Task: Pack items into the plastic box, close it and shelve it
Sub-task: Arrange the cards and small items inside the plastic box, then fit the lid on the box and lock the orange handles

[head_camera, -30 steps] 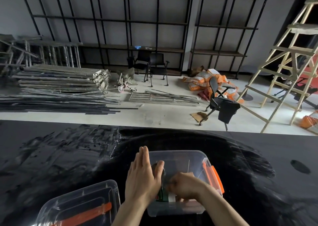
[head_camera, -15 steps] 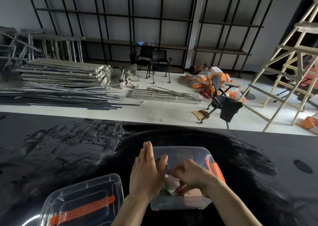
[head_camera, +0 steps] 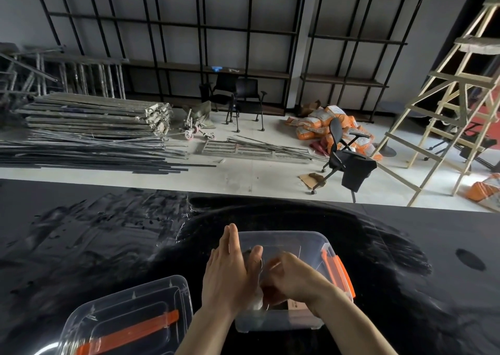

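A clear plastic box [head_camera: 303,242] with an orange latch [head_camera: 338,272] on its right side stands open on the black table, low in the middle. My left hand [head_camera: 230,271] lies flat over the box's left rim, fingers straight and together, thumb inside. My right hand [head_camera: 293,279] reaches into the box with curled fingers around a blurred reddish-brown item [head_camera: 273,287]. A small cardboard piece [head_camera: 296,306] lies at the box's bottom. The clear lid [head_camera: 127,316] with an orange handle rests on the table to the left of the box.
The black table [head_camera: 108,246] has smeared marks and ends ahead at a pale floor. Beyond lie stacked metal bars [head_camera: 89,127], office chairs [head_camera: 343,157], orange sacks [head_camera: 319,127], a wooden ladder [head_camera: 454,106] and black shelving [head_camera: 243,38] against the wall.
My right hand has shifted inside the box and closed around the reddish item. The left hand stays on the box's left rim. The camera has tilted slightly.
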Demonstrator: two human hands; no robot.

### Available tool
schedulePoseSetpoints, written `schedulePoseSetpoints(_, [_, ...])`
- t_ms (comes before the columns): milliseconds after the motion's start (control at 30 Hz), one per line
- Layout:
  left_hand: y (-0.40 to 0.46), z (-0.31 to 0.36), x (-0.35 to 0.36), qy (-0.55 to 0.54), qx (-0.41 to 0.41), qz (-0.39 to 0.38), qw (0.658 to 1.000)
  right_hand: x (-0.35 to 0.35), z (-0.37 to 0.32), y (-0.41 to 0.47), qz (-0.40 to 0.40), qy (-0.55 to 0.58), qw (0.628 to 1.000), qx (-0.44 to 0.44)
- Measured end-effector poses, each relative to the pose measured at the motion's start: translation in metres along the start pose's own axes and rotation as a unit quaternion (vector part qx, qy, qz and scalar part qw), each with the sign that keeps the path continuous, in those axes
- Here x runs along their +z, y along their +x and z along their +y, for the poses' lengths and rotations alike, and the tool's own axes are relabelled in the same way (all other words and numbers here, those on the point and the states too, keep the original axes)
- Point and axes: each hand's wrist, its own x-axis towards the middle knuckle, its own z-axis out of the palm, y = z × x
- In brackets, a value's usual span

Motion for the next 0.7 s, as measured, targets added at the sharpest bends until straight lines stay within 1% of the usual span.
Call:
schedulePoseSetpoints(67, [0.002, -0.003, -0.001, -0.009, 0.001, -0.004, 1.0, -0.001, -0.002, -0.005, 0.049, 0.014, 0.999, -0.018])
schedulePoseSetpoints(133, [0.003, -0.008, -0.003, -0.035, 0.011, -0.002, 0.999, -0.003, -0.007, -0.01, 0.161, -0.049, 0.982, -0.083])
schedulePoseSetpoints(167, [0.003, -0.012, -0.006, -0.059, 0.011, 0.007, 0.998, -0.003, -0.013, -0.011, 0.21, -0.06, 0.969, -0.119])
schedulePoseSetpoints(200, [0.001, -0.017, -0.013, -0.08, 0.004, 0.028, 0.996, -0.002, -0.021, -0.012, 0.237, -0.054, 0.958, -0.152])
schedulePoseSetpoints(233, [0.0, -0.025, -0.02, -0.091, -0.011, 0.061, 0.994, -0.001, -0.032, -0.013, 0.246, -0.042, 0.952, -0.18])
schedulePoseSetpoints(333, [-0.008, -0.056, -0.057, -0.084, -0.086, 0.175, 0.977, 0.018, -0.068, -0.014, 0.214, -0.005, 0.948, -0.236])
schedulePoseSetpoints(400, [-0.017, -0.083, -0.083, -0.065, -0.145, 0.214, 0.964, 0.04, -0.089, -0.011, 0.177, 0.001, 0.949, -0.261])
schedulePoseSetpoints(467, [-0.029, -0.118, -0.106, -0.043, -0.217, 0.235, 0.947, 0.07, -0.11, -0.006, 0.128, -0.014, 0.955, -0.268])
schedulePoseSetpoints(533, [-0.044, -0.152, -0.12, -0.024, -0.288, 0.23, 0.929, 0.099, -0.127, 0.001, 0.061, -0.031, 0.966, -0.248])
schedulePoseSetpoints(600, [-0.058, -0.18, -0.125, 0.019, -0.349, 0.195, 0.917, 0.127, -0.133, 0.012, 0.007, -0.072, 0.976, -0.204])
schedulePoseSetpoints(633, [-0.066, -0.193, -0.126, 0.041, -0.372, 0.176, 0.91, 0.14, -0.133, 0.018, -0.012, -0.1, 0.98, -0.172])
schedulePoseSetpoints(700, [-0.081, -0.207, -0.127, 0.063, -0.41, 0.157, 0.896, 0.161, -0.124, 0.027, -0.023, -0.148, 0.984, -0.1])
